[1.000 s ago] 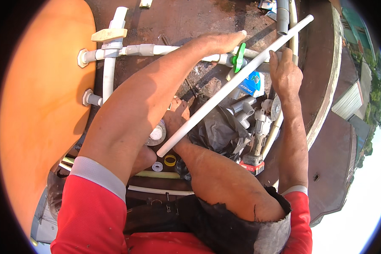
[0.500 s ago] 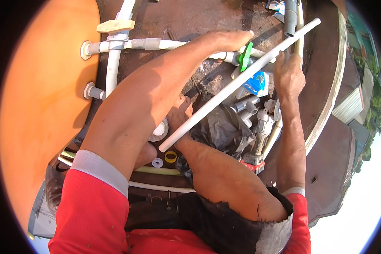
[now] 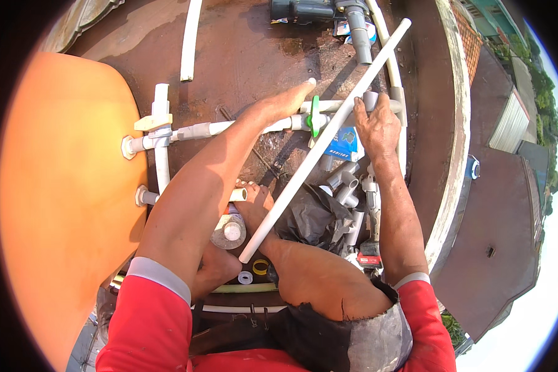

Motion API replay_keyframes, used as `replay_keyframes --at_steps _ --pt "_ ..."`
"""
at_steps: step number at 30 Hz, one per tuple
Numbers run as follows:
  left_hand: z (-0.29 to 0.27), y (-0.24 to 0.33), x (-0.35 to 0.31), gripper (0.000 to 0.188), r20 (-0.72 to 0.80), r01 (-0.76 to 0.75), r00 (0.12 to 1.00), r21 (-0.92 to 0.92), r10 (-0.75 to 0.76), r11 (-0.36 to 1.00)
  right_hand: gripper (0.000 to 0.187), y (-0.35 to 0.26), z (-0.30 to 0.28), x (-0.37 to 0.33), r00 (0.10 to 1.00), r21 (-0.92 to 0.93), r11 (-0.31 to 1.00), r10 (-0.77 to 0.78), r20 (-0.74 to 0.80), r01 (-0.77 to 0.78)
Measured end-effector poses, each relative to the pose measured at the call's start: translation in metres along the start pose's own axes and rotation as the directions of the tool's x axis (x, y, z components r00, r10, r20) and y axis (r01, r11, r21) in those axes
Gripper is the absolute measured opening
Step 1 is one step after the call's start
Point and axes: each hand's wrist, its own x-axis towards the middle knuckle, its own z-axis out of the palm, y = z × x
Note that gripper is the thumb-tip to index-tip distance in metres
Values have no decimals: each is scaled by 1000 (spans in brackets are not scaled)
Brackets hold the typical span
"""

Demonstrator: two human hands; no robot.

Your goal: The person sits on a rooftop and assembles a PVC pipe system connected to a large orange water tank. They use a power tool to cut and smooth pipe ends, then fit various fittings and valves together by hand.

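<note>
A long white pipe (image 3: 323, 146) slants across the middle, its lower end beside my bent leg; what supports it is hard to make out. Just right of its upper half, my right hand (image 3: 378, 127) closes its fingers round a short grey pipe fitting (image 3: 371, 101), the index fingertip beside the white pipe. My left hand (image 3: 288, 102) reaches out over the horizontal pipe line, left of a green-handled valve (image 3: 315, 116). One of its digits is stretched out and the others are mostly hidden; nothing shows in it. Beyond the valve, a blue box (image 3: 346, 146) lies behind the white pipe.
A large orange tank (image 3: 74, 186) stands at left, with a cream-handled valve (image 3: 154, 122). Grey fittings (image 3: 347, 189), a black plastic bag (image 3: 313, 217) and a power tool with a red battery (image 3: 370, 254) lie near my right forearm. A yellow ring (image 3: 261, 267) is by my foot.
The whole view has shifted, showing more of the far surface. The grey fitting now shows between my right hand's fingers; before, that hand was curled beside the long white pipe.
</note>
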Motion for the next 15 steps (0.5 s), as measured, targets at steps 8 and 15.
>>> replay_keyframes --at_steps 8,15 --pt "6 6 -4 95 -55 26 998 -13 -26 1000 43 6 8 -1 999 21 999 -35 -25 35" --pt "4 10 -4 94 -30 53 998 61 -52 997 42 7 8 -2 999 83 996 -40 -8 40"
